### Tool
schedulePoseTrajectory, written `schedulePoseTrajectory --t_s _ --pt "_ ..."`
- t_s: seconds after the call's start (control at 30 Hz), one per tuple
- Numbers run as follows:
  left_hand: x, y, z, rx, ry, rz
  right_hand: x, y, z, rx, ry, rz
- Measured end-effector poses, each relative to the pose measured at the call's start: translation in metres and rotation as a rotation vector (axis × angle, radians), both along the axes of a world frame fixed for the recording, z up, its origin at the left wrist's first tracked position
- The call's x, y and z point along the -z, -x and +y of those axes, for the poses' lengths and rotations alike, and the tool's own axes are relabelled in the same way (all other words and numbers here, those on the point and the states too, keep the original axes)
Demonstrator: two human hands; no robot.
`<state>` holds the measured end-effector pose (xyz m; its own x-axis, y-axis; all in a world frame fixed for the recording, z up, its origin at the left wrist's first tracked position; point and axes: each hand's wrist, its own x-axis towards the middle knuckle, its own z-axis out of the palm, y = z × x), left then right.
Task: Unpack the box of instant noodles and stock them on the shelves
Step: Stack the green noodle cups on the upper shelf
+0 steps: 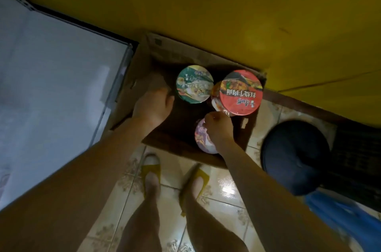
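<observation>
Box [142, 70] – three cups [194, 83], maybe more

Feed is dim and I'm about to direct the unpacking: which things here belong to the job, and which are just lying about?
Job:
cardboard box
green-lid cup
red-lid cup
purple-lid cup
white shelf

Lying about:
dark round stool
blue cloth
dark mat

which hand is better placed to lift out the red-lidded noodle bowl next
Right. The right hand is already at the near rim of the red-lidded bowl, while the left hand is across the cardboard box, beside the green-lidded bowl.
</observation>
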<state>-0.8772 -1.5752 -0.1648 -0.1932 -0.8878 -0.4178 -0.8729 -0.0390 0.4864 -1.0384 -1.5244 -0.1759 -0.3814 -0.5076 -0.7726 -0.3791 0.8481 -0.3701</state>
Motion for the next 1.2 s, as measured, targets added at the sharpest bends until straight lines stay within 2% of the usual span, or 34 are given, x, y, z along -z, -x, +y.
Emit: schedulePoseTrajectory --t_s 0.07,0.2,0.27,0.43,0.53,0.67,0.93,1.0,1.2 --pt "0.032 0.005 -0.019 -0.022 0.006 0.030 0.027 -0.005 0.000 0.014 0.045 0.016" --pt "0.096 0.026 -0.048 -0.113 -0.062 0.010 0.073 0.002 0.004 0.141 0.111 -0.080" --pt "0.123 0.038 -0.056 -0.163 -0.086 0.060 0.095 0.007 0.004 0.115 0.122 -0.063" --pt "0.171 0.052 -0.067 -0.255 -0.112 0.157 0.128 0.003 0.000 0.209 0.163 -0.093" --pt "0.179 0.055 -0.066 -0.341 -0.176 0.257 0.136 -0.006 -0.005 0.242 0.168 -0.112" --pt "0.174 0.046 -0.062 -0.402 -0.146 0.369 0.143 -0.015 -0.008 0.263 0.141 -0.100" --pt "0.140 -0.011 -0.066 -0.540 0.076 0.258 0.166 -0.041 -0.038 0.214 0.116 -0.031" --pt "0.138 -0.020 -0.064 -0.559 0.090 0.256 0.179 -0.044 -0.051 0.285 0.093 -0.013" --pt "0.142 -0.027 -0.067 -0.555 0.109 0.316 0.223 -0.041 -0.078 0.683 0.095 -0.048"
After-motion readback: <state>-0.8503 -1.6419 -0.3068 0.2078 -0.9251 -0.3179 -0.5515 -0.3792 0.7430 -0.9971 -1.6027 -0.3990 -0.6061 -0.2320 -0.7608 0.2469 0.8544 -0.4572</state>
